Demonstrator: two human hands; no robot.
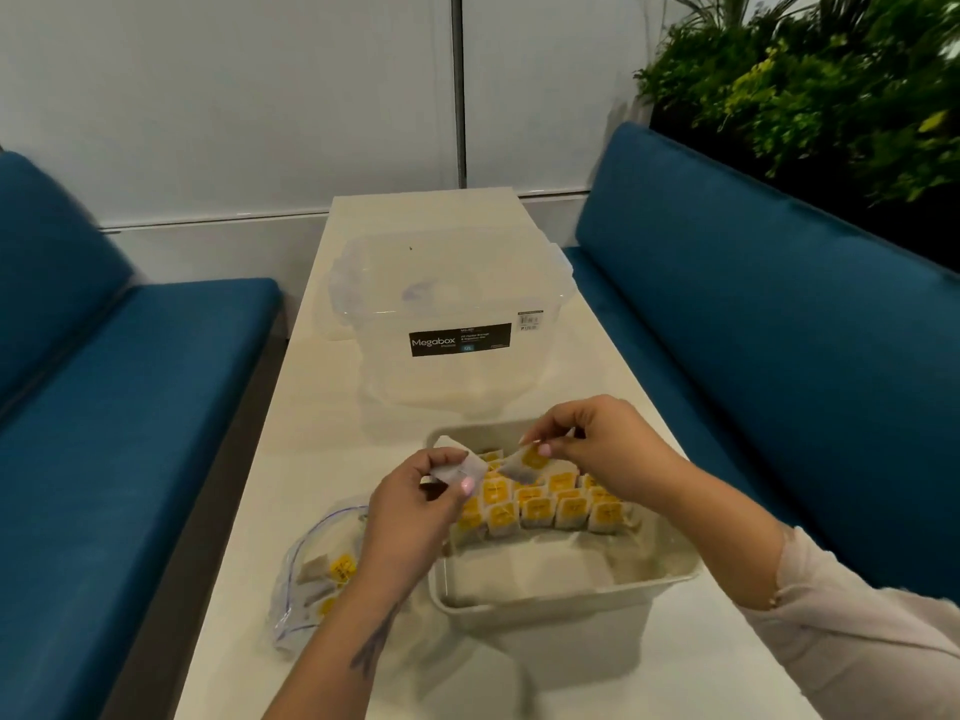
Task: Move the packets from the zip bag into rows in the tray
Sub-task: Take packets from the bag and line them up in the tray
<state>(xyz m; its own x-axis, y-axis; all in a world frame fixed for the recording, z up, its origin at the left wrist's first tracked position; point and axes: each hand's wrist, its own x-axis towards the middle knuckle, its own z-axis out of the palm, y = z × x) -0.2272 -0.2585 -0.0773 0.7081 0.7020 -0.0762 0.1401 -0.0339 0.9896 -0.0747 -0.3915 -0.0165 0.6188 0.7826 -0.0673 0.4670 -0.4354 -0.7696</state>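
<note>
Two hands over tray [566, 589] | left hand [410, 517] pinches white packet [467, 467] | right hand [608, 449] pinches yellow-labelled packet [530, 462] | rows of packets [550, 506] fill tray's far half | zip bag [317, 574] left of tray

wall: [234, 96] plain pale panels, one dark vertical seam [457, 85] running down behind the tabletop
tabletop: [311, 433] long, narrow, off-white, far end touching the wall
left bench: [104, 407] blue padded seat and backrest, alongside the tabletop
right bench: [779, 330] same blue padding, backrest angled up toward the plants
plants: [810, 85] dense green foliage, top right, behind right bench
light: even, soft, indoor
</note>
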